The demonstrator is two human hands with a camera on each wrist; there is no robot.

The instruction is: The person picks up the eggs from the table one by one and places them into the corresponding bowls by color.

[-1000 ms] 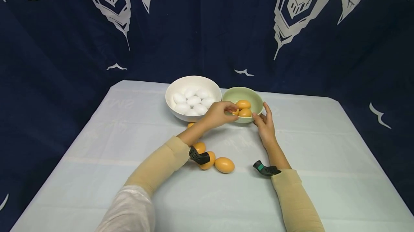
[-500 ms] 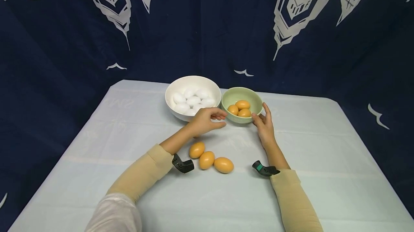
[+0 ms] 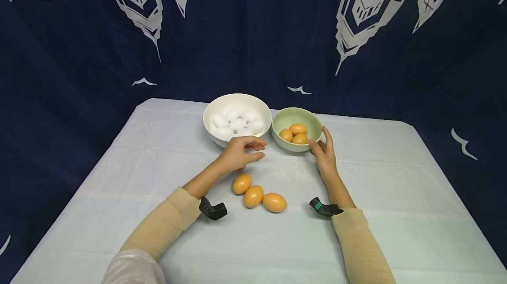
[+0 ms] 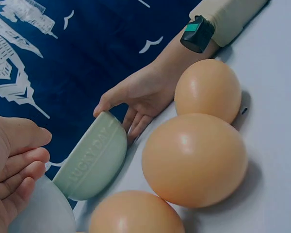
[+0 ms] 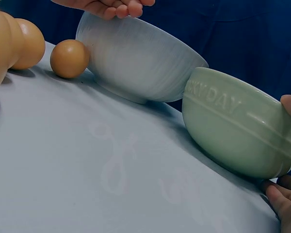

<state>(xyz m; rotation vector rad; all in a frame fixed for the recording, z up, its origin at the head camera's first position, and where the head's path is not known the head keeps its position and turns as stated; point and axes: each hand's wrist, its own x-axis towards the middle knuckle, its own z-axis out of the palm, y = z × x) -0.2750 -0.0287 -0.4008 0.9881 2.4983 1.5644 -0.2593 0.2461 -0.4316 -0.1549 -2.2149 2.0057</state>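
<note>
My left hand (image 3: 239, 154) hangs in front of the white bowl (image 3: 210, 133), fingers loosely bent and holding nothing. Several white eggs (image 3: 237, 124) lie inside that bowl. With thumb at the rim and fingers low on the side, my right hand (image 3: 325, 156) holds the green bowl (image 3: 279, 119), which contains three brownish-orange eggs (image 3: 298, 129). Three more such eggs (image 3: 253, 196) rest in a row on the table nearer me. Beside the white bowl's base, the right wrist view shows another brown egg (image 5: 69, 58), which my left hand hides in the head view.
Both bowls stand side by side near the far edge of the white-covered table (image 3: 396, 178). A dark blue curtain (image 3: 245, 55) with white prints hangs right behind. Raised lettering marks the green bowl's side in both wrist views. Each wrist wears a black camera mount (image 3: 214, 210).
My left hand has drawn back from the green bowl leftward and toward me, its fingers leaving the eggs there. The right hand has stayed on the green bowl's rim.
</note>
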